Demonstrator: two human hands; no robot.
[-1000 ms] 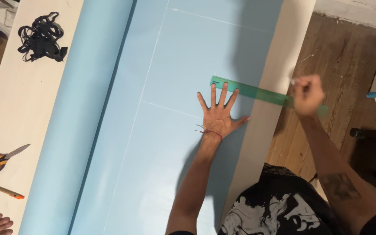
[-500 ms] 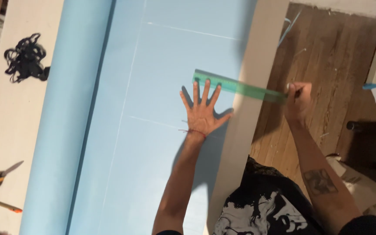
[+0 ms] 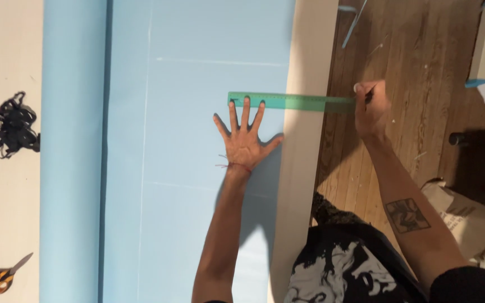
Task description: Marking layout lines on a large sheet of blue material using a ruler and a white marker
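My left hand [image 3: 244,141] lies flat with fingers spread wide on the big light blue sheet [image 3: 197,168], fingertips touching the long green plastic ruler [image 3: 290,101] lying across it, while my right hand [image 3: 371,109] pinches the ruler's end past the table edge.

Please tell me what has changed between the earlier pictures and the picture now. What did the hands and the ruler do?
The green ruler turned from slanted to nearly square across the blue sheet. The right hand swung its end round and keeps hold of it. The left hand stays spread flat on the sheet, fingertips at the ruler. The scissors and black cord lie untouched.
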